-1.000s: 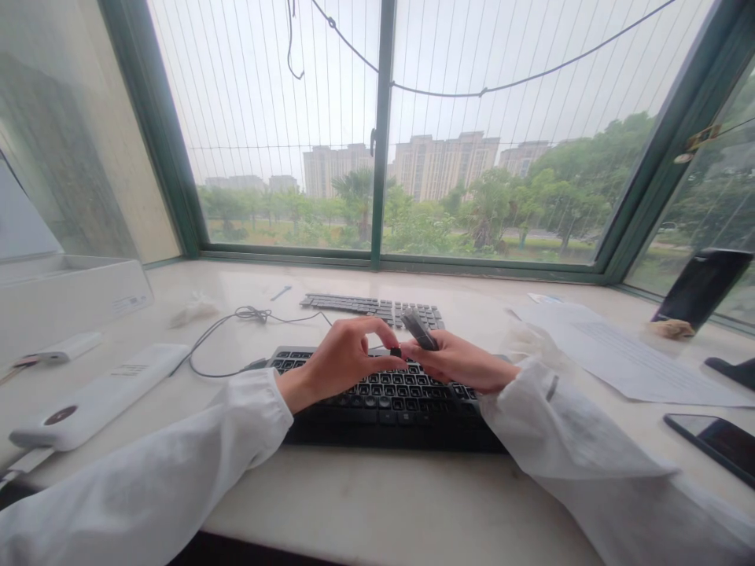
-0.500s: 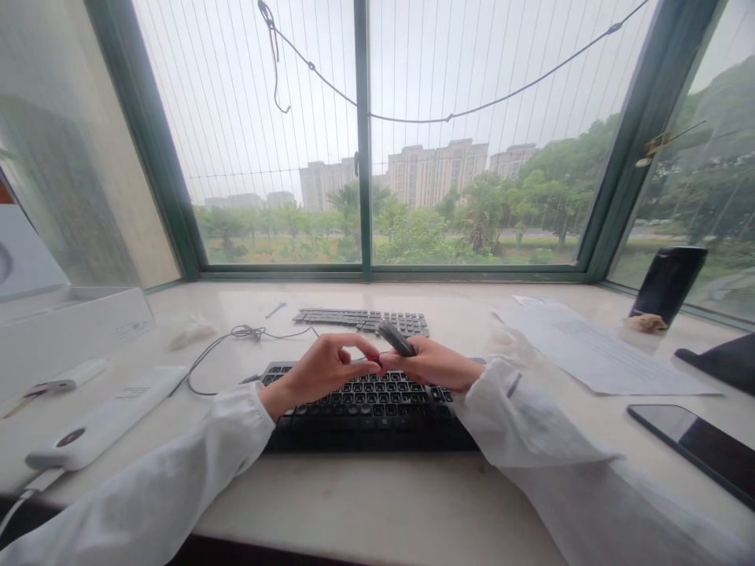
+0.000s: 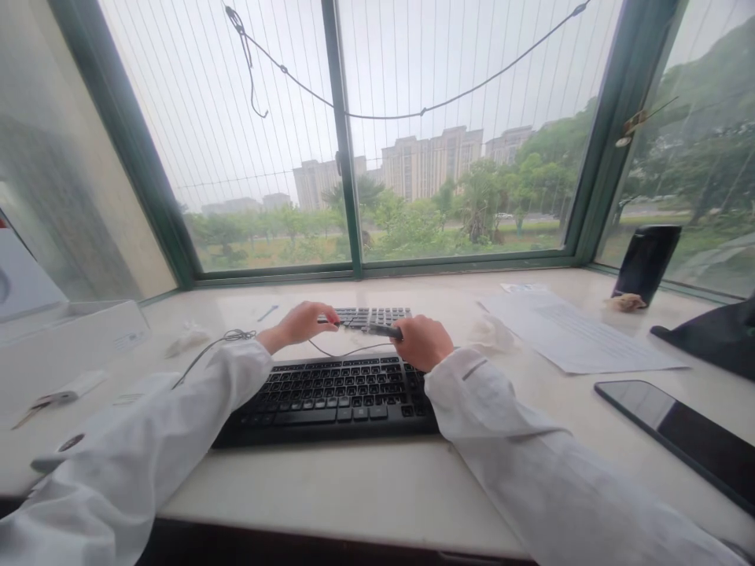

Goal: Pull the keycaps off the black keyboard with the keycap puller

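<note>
A black keyboard (image 3: 330, 415) lies before me, most of its keycaps off and the switch sockets showing; some keys remain along its front row. My left hand (image 3: 303, 324) is behind its back edge, thumb and finger pinched on a small dark piece, probably a keycap, mostly hidden by the fingers. My right hand (image 3: 425, 343) is closed around a black-handled tool (image 3: 384, 330), whose pale, blurred end points left towards my left fingertips. Rows of loose keycaps (image 3: 383, 316) lie on the white sill behind both hands.
A cable (image 3: 239, 336) runs behind the keyboard. On the left are a white box (image 3: 127, 339), keys (image 3: 53, 398) and a power bank partly under my sleeve. Paper sheets (image 3: 578, 330), a phone (image 3: 672, 420) and a dark upright container (image 3: 647, 263) stand or lie on the right.
Both hands have moved from over the keyboard to its back edge and drawn apart. The tool has swung from pointing up-left to nearly level. The view has turned slightly.
</note>
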A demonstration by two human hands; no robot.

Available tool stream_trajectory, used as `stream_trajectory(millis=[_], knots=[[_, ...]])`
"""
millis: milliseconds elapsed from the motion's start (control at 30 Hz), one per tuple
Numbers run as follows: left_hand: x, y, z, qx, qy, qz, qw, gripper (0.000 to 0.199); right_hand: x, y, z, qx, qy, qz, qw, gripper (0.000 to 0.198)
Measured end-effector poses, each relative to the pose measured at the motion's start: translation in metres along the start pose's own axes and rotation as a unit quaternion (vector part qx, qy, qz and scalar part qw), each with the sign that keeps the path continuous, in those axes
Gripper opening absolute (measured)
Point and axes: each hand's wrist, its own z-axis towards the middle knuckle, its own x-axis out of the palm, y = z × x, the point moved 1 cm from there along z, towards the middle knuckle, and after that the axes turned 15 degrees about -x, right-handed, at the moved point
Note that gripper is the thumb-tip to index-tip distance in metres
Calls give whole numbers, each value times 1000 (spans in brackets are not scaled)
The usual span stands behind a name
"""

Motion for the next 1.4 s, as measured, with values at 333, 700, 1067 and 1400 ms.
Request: stream_trajectory(millis=[333,700,1067,1400], knots=[[24,17,41,-78,20,140,987,14,2,1,0,-10,17,-8,1000,23],[36,20,43,-86,35,117,989,15,3,3,0,-9,31,-1,999,25],[34,19,42,-91,17,113,989,16,4,2,0,-18,46,6,999,26],[37,21,42,-88,29,94,991,19,4,3,-1,-32,39,4,999,23]])
